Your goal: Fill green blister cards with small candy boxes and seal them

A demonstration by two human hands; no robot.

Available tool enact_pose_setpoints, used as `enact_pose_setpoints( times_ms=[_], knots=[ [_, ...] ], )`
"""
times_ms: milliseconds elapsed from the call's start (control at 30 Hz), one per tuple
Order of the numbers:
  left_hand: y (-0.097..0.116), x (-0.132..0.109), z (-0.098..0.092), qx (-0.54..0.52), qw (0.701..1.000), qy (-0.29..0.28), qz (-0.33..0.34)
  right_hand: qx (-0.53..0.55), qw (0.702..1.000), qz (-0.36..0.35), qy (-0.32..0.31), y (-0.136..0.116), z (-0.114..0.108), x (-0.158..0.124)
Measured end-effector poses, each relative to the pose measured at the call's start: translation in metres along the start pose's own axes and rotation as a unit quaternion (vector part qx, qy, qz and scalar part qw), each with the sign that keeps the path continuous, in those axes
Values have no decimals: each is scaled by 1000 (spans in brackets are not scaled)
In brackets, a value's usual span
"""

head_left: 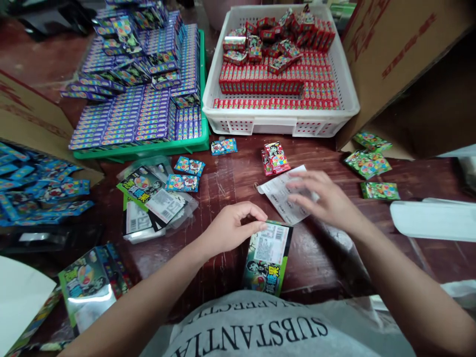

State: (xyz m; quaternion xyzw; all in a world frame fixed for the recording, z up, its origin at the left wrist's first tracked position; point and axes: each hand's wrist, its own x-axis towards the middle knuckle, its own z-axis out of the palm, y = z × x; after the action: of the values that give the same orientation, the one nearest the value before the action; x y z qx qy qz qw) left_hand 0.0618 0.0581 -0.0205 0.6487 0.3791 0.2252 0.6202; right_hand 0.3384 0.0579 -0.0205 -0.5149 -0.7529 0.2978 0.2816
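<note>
My left hand (240, 225) pinches the top edge of a candy package (266, 258), which is black and green with a white printed label. The package lies close to my body, and its lower end meets my shirt. Over a white sticker sheet (286, 196) with small dark printed marks, my right hand (320, 198) hovers with its fingers apart, slightly blurred. I see nothing held in it. Just behind the sheet, small red candy packs (275, 158) lie stacked.
A green crate (206, 99) of purple boxes and a white basket (253, 126) of red boxes stand behind. Clear-sleeved packages (152, 198) and blue packs (182, 182) lie left. Green packs (368, 163) are at right, beside a cardboard box (401, 54). More blue packs (44, 188) fill the far left.
</note>
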Motion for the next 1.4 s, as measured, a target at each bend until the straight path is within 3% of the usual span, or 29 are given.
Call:
enact_pose_setpoints(
  times_ms=[67,167,233,367,500,667,800,1000,1167,1233,1333,1400],
  knots=[
    [3,9,1,33,999,-27,32,-108,994,-1,33,25,-7,22],
    [7,20,3,118,988,-48,82,-174,984,47,-9,51,-9,34],
    [7,29,3,186,977,-15,102,-160,984,63,-46,57,-8,27],
    [2,54,5,260,950,107,135,-18,997,52,-45,47,-10,2],
    [1,79,13,251,954,79,147,59,996,62,9,33,-18,-11],
    [1,94,21,116,991,34,50,51,997,62,21,28,-28,-17],
    [-1,101,26,56,998,24,18,58,995,51,65,32,-34,-18],
    [0,109,33,77,996,54,11,38,986,17,160,34,-40,-14],
    [0,119,42,117,992,41,28,81,986,44,142,30,-33,-9],
    [0,122,45,162,985,48,26,103,979,46,171,23,-32,-10],
    [0,115,43,243,964,88,55,166,958,55,227,11,-37,-18],
    [-3,98,38,284,945,136,87,205,943,69,251,3,-41,-27]
  ],
)
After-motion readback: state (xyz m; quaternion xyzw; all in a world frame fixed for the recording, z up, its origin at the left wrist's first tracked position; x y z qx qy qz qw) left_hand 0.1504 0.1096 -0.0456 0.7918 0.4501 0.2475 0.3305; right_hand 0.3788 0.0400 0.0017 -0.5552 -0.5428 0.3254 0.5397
